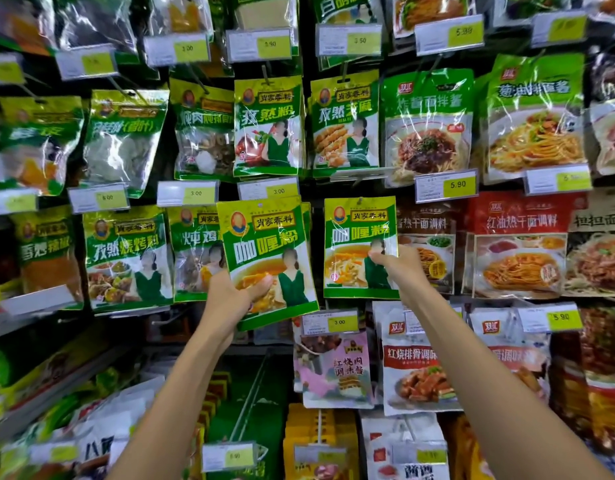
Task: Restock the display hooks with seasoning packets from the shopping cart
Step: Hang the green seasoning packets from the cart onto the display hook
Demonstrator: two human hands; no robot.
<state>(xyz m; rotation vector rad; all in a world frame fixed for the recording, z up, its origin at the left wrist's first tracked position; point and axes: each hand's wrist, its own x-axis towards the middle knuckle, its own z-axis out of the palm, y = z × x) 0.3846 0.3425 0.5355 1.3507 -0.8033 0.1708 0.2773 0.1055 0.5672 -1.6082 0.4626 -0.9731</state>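
Green packets (268,244) (359,237), hands (230,296) (399,268) gripping lower edges (narrow gap)

A tilted packet (268,258), green and yellow, is raised just left of an identical upright packet (359,244) seemingly hanging on its hook (360,201).

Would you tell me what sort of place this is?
Most likely a grocery store's seasoning aisle: seasoning packets hang on display hooks with yellow price tags, and the left hand and right hand each hold a curry powder packet.
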